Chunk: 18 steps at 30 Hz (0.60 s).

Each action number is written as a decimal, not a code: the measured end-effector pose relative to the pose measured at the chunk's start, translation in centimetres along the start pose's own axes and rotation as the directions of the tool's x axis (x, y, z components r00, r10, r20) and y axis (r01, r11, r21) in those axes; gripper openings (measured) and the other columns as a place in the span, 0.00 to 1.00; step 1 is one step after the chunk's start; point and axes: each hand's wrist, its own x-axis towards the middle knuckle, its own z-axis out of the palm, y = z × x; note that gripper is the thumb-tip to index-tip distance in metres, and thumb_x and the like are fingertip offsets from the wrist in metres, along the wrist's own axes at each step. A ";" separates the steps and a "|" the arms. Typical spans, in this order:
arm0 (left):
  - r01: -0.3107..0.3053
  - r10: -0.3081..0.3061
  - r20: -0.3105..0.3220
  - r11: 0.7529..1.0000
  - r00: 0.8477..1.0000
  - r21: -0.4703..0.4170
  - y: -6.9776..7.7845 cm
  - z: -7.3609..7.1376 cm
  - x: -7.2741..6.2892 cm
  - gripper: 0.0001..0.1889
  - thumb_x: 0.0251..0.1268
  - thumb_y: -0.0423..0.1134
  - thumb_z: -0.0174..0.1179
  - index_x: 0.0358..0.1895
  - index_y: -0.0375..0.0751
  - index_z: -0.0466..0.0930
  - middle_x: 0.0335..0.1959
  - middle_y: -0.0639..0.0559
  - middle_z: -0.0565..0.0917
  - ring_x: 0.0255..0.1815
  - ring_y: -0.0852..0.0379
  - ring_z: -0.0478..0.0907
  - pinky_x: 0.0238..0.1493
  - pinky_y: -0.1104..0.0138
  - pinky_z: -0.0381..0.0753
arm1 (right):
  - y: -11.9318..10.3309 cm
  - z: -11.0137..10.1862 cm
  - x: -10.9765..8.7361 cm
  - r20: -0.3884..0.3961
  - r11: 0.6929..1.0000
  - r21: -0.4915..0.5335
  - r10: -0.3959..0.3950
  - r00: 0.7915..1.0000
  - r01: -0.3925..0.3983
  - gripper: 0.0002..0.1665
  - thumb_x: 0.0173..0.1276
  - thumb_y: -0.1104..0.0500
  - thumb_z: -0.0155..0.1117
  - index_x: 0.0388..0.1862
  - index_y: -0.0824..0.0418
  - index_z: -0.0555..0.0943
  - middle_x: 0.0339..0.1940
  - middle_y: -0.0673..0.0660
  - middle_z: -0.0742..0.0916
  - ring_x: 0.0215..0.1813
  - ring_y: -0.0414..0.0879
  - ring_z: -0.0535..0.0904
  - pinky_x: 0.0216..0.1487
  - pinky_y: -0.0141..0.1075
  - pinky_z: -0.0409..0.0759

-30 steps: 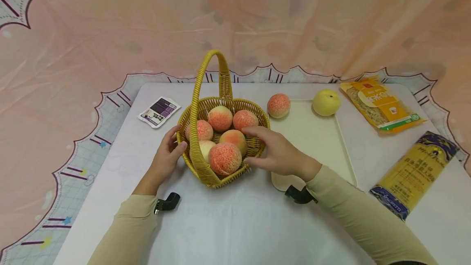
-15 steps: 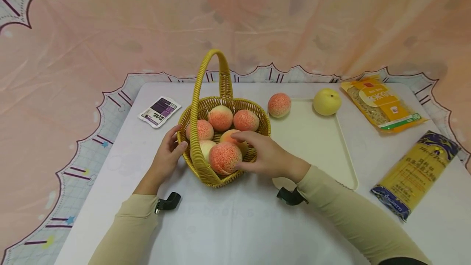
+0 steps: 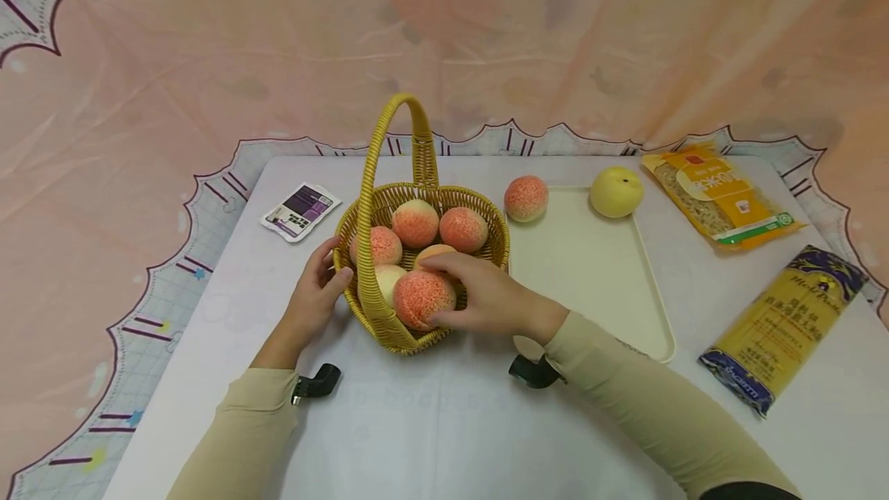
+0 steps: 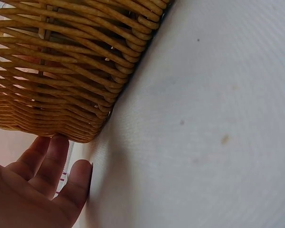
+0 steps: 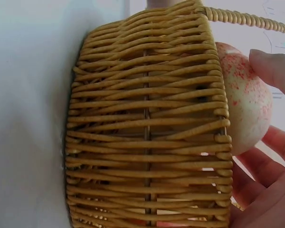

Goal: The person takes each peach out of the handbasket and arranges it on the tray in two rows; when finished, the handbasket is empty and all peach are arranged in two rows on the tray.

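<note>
A yellow wicker basket (image 3: 399, 342) with a tall arched handle stands on the white table and holds several peaches. My left hand (image 3: 311, 303) rests its fingertips against the basket's left side; in the left wrist view these fingers (image 4: 54, 159) touch the woven wall near the table. My right hand (image 3: 489, 295) reaches over the near right rim. Its thumb and fingers are around the red-speckled front peach (image 3: 420, 301), pale on its lower side in the right wrist view. Right behind, an orange peach (image 3: 432, 252) is partly covered by my fingers.
Right of the basket lies a cream tray (image 3: 590, 284), with a reddish peach (image 3: 525, 199) and a yellow peach (image 3: 616, 192) at its far corners. Farther right are an orange food bag (image 3: 722, 199) and a spaghetti pack (image 3: 785, 326). A small white-and-purple packet (image 3: 301, 211) lies at left.
My right hand has moved left and slightly toward me, from the basket's right rim to the front peach. The left hand and the basket have stayed in place.
</note>
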 end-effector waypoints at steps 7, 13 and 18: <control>0.006 -0.006 -0.003 1.000 1.000 0.012 0.0 0.0 -0.1 0.34 0.78 0.41 0.49 0.80 0.42 0.45 0.74 0.28 0.58 0.72 0.33 0.59 0.70 0.42 0.56 | -0.4 0.1 0.4 0.050 0.998 -0.019 0.060 0.997 -0.059 0.37 0.60 0.51 0.76 0.65 0.62 0.75 0.61 0.52 0.80 0.60 0.44 0.76 0.62 0.38 0.72; 0.009 -0.009 -0.003 1.000 1.000 0.026 -0.3 0.0 0.0 0.35 0.78 0.42 0.49 0.81 0.43 0.45 0.74 0.27 0.58 0.72 0.33 0.59 0.70 0.41 0.55 | -0.8 0.0 0.9 0.082 0.998 -0.025 0.060 0.995 -0.058 0.34 0.61 0.50 0.74 0.64 0.61 0.76 0.60 0.51 0.81 0.59 0.43 0.75 0.62 0.38 0.72; 0.007 -0.007 -0.004 1.000 1.000 0.028 -0.4 0.0 0.1 0.35 0.78 0.43 0.49 0.81 0.43 0.45 0.74 0.27 0.58 0.72 0.33 0.59 0.70 0.41 0.55 | -0.9 0.2 1.0 0.096 0.997 -0.026 0.070 0.993 -0.067 0.37 0.61 0.50 0.74 0.66 0.62 0.75 0.61 0.52 0.80 0.60 0.44 0.74 0.62 0.39 0.71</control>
